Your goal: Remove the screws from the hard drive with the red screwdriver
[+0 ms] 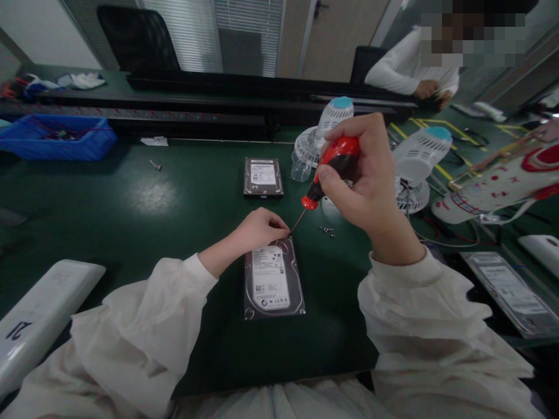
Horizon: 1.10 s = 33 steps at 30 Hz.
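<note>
A hard drive (271,282) with a white label lies flat on the green table in front of me. My right hand (364,174) is wrapped round a red and black screwdriver (339,156), held slanting down to the left. Its tip reaches the drive's far right corner. There the fingertips of my left hand (264,228) are pinched together beside the tip; whatever they hold, perhaps a screw, is too small to make out. Several small screws (326,230) lie on the table to the right of the drive.
Behind sits a second hard drive (263,177), near a clear plastic cup (300,167) and white fans (410,166). A blue bin (59,138) stands at the far left, a white case (46,317) nearer. Another drive (510,291) lies right. Across the table sits another person (414,64).
</note>
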Each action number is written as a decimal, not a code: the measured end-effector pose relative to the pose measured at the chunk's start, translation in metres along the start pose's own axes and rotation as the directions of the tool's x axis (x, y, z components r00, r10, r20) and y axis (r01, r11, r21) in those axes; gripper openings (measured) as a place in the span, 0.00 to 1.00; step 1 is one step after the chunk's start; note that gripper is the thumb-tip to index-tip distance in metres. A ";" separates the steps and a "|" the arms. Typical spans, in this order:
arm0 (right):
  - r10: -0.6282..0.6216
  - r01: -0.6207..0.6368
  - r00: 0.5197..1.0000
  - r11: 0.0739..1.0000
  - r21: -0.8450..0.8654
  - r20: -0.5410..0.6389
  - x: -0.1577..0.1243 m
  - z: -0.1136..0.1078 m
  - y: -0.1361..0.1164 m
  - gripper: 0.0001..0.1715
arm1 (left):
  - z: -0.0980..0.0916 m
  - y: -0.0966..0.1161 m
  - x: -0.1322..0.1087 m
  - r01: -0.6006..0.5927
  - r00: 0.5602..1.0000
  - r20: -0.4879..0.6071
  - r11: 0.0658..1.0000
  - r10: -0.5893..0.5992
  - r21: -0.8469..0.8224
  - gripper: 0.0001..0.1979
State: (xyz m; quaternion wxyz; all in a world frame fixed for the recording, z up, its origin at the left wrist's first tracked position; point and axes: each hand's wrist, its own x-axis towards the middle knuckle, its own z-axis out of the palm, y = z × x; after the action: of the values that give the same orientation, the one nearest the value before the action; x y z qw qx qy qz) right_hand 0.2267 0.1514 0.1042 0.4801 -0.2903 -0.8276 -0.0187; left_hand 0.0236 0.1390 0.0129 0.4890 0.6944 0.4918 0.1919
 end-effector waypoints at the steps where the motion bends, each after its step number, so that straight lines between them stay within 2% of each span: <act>1: -0.001 0.001 1.000 1.000 -0.026 0.008 0.001 -0.002 -0.001 0.17 | 0.000 -0.001 0.000 0.001 1.000 0.002 1.000 -0.001 -0.003 0.08; 4: -0.011 0.013 0.999 0.997 -0.075 0.033 0.003 -0.006 -0.005 0.20 | 0.000 -0.002 0.000 0.002 1.000 0.005 1.000 -0.002 -0.013 0.08; 8: 0.031 -0.026 0.997 0.998 -0.061 0.071 0.005 -0.010 -0.008 0.19 | 0.001 -0.003 0.001 -0.001 1.000 0.004 1.000 0.001 -0.018 0.08; 12: 0.024 -0.025 1.000 0.997 -0.071 -0.009 0.005 -0.011 -0.008 0.15 | 0.001 -0.003 0.000 0.000 1.000 0.000 1.000 0.000 -0.009 0.07; 19: -0.089 0.076 0.990 0.990 -0.119 -0.106 0.009 -0.018 -0.007 0.10 | -0.001 -0.003 0.001 0.016 1.000 0.007 1.000 -0.016 0.005 0.08; 27: -0.039 0.024 0.991 0.993 -0.115 -0.130 0.008 -0.020 -0.011 0.09 | -0.006 0.006 -0.003 0.059 0.997 0.050 0.998 -0.058 -0.016 0.09; 31: -0.053 0.044 0.996 0.992 -0.116 -0.074 0.007 -0.013 -0.014 0.12 | -0.007 0.004 -0.001 0.033 0.997 0.074 0.999 -0.030 -0.034 0.08; 33: -0.018 0.013 0.999 0.988 -0.151 -0.031 0.006 -0.011 -0.014 0.12 | -0.009 0.000 0.000 0.003 0.996 0.092 0.999 0.000 -0.034 0.08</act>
State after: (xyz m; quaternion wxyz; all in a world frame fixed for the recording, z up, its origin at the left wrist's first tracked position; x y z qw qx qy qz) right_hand 0.2263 0.1387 0.1182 0.4700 -0.3189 -0.8181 -0.0896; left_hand 0.0171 0.1433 0.0164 0.5228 0.6938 0.4660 0.1678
